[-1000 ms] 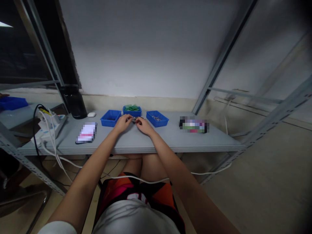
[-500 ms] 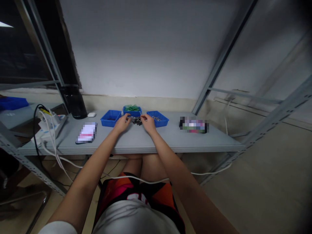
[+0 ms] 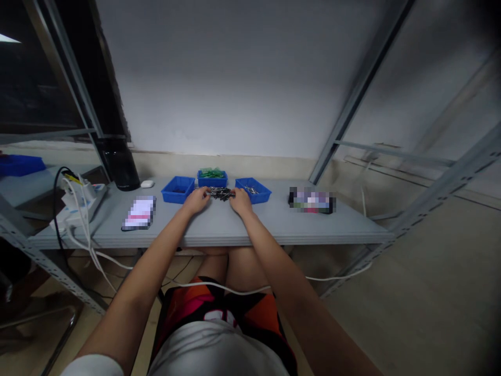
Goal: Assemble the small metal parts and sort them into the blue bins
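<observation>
A loose pile of small dark and silvery metal parts (image 3: pixel 221 194) lies on the grey tabletop, too small to name exactly. At its left edge rests my left hand (image 3: pixel 198 200), fingers curled in and fingertips touching the parts. My right hand (image 3: pixel 241 202) is at the right edge, its fingers bent and closed against the pile. What either hand pinches is hidden. Behind the pile stands a blue bin (image 3: pixel 212 181) holding green pieces. The left blue bin (image 3: pixel 178 190) has dark contents, hard to make out; the right one (image 3: pixel 261 196) holds thin silvery parts.
On the left are a phone (image 3: pixel 139 213), a white earbud case (image 3: pixel 147 184), a black bottle (image 3: pixel 120 166) and a power strip (image 3: pixel 88 206) with cables. A blurred-out dark-edged object (image 3: pixel 312 200) lies to the right. Metal shelf posts (image 3: pixel 360 89) frame the table.
My right hand has shifted slightly right and toward me, and my left hand slightly lower. The pile between them shows more and is spread a little wider to the right.
</observation>
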The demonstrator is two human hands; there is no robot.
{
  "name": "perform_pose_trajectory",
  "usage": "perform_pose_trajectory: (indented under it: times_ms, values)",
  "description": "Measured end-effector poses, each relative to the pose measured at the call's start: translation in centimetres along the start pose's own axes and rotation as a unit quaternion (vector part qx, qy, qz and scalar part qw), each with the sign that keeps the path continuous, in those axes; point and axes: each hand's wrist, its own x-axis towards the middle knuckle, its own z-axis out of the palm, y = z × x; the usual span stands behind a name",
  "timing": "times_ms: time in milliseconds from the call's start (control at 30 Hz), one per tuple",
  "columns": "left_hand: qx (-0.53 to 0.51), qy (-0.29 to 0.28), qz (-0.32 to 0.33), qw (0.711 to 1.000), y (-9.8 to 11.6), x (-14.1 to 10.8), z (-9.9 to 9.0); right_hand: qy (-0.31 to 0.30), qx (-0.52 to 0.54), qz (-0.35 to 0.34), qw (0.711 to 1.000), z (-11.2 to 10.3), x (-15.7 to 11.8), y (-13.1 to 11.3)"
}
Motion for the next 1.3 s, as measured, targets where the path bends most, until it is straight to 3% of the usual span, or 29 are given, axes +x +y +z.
perform_pose_trajectory:
  times_ms: [133, 433, 867, 1300]
  values:
    - [0.012, -0.016, 0.007, 1.000, -0.1, 0.1, 0.1, -0.026, -0.040, 0.010, 0.999, 0.0, -0.3, 0.5]
    - [0.012, -0.026, 0.016, 0.999, -0.3, 0.2, 0.2, -0.069, -0.037, -0.056, 0.995, 0.4, 0.0, 0.5]
    - [0.023, -0.032, 0.027, 0.999, -0.3, 0.1, 0.3, -0.072, -0.053, -0.074, 0.993, 0.5, -0.1, -0.3]
    - [-0.028, -0.059, 0.040, 0.997, -0.2, 0.2, 0.4, -0.120, 0.058, -0.126, 0.983, 0.4, 0.0, -0.9]
